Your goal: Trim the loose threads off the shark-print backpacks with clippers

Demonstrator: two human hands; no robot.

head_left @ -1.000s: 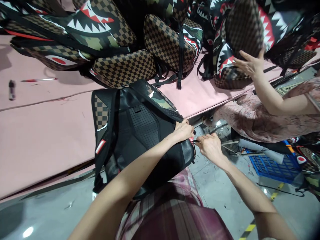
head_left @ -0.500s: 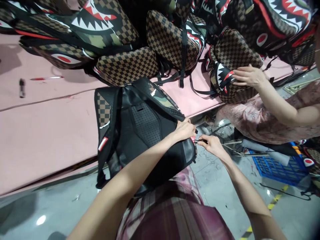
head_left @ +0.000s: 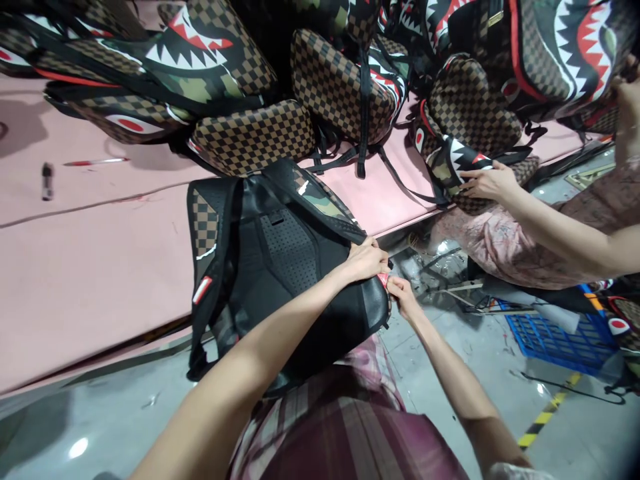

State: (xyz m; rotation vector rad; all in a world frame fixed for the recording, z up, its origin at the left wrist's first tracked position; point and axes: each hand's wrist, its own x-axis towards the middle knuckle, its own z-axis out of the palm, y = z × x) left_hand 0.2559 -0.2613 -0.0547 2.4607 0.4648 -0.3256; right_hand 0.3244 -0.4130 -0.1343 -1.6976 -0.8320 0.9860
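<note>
A black backpack (head_left: 320,320) with checkered and camouflage side panels leans on the table edge against my lap, its padded back and straps facing up. My left hand (head_left: 367,259) is closed on its right side edge, next to a small red tag (head_left: 383,279). Just below the tag, my right hand (head_left: 401,293) is closed with fingertips pinched against the same edge. Whatever those fingertips hold is hidden.
Several shark-mouth backpacks (head_left: 255,137) line the back of the pink table (head_left: 100,280). A marker (head_left: 47,181) and a red pen (head_left: 95,162) lie at left. At right, a co-worker's hand (head_left: 493,181) touches another backpack. A blue crate (head_left: 560,340) stands on the floor.
My right hand has moved left, up against the backpack's edge; the slim dark item seen at its fingers no longer shows. My left hand stays in place. The co-worker's hand has shifted slightly downward.
</note>
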